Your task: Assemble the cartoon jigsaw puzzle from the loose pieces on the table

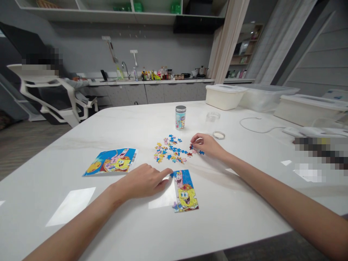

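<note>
A jigsaw puzzle is being put together on a white worktop [122, 221], and the step in hand looks to be adding pieces along the unfinished left side of the joined section [187, 195], which lies flat in front of the person, its right side straight. The left hand [145, 180] stretches its index finger to a blue piece [172, 175] at the upper left corner of that section; the thumb sits apart below it, so these fingers seem to touch the piece without gripping it. Whether the piece is fully seated cannot be told. The right hand [208, 145] is at the near right edge of the loose pieces [177, 150], its fingers apparently pinching a small dark red and blue piece [191, 146]. The loose pieces lie scattered just beyond the joined section, with a picture sheet [116, 161] to their left and a lidded jar [180, 119] behind them. As a judgement, the next move calls for checking the pinched piece's colours and outline against the open left side, turning it to suit, and steadying the joined section while pressing it flat.
</note>
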`<state>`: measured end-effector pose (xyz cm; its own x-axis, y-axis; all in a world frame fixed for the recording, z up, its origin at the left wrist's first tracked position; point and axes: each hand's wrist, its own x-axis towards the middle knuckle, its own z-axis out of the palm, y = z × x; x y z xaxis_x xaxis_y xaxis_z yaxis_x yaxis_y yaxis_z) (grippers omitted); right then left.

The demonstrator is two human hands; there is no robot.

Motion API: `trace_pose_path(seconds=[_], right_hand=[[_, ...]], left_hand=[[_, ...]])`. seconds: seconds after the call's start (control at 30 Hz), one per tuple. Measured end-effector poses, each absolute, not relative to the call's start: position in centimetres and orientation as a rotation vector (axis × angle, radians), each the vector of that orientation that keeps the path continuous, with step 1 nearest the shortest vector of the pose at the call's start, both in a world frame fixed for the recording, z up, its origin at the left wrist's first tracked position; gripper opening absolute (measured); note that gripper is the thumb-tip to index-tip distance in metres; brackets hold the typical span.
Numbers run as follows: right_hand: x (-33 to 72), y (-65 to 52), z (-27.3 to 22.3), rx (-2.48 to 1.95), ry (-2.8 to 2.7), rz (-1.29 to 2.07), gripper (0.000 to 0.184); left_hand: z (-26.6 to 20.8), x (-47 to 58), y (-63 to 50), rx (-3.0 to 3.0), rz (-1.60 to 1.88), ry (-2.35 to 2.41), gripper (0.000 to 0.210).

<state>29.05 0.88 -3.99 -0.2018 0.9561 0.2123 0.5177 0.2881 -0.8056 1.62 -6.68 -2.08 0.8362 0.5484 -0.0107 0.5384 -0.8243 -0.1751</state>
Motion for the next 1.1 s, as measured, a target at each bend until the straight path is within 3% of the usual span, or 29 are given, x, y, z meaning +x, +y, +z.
trace_pose_path(seconds=[0.3,0.6,0.73,0.87,1.1], right_hand=[[29.5,0.7,-3.4,-1.273,-2.234,0.286,0.041],[29.1,0.1,-3.8,-1.113,-2.394,0.374,0.048],[29.0,0.1,-3.7,-1.185,-2.361,0.274,0.043],[29.3,0.0,-4.0,-1.451,-2.265,0.093,0.03],[29.4,-0.2,-4.3,-1.565,-2.308,0.097,0.029]], left_hand=[[-2.3,1.5,-6.8,-2.829,0.059,-0.849,0.032],[-2.2,1.5,-6.9,-2.842,-0.002,-0.848,0.034],[-2.2,1.8,-6.9,-2.819,0.02,-0.905,0.033],[-2.6,1.8,-6.4,-2.625,0.001,-1.256,0.04],[-2.3,1.1,-5.6,-2.462,-0.002,-1.618,0.033]])
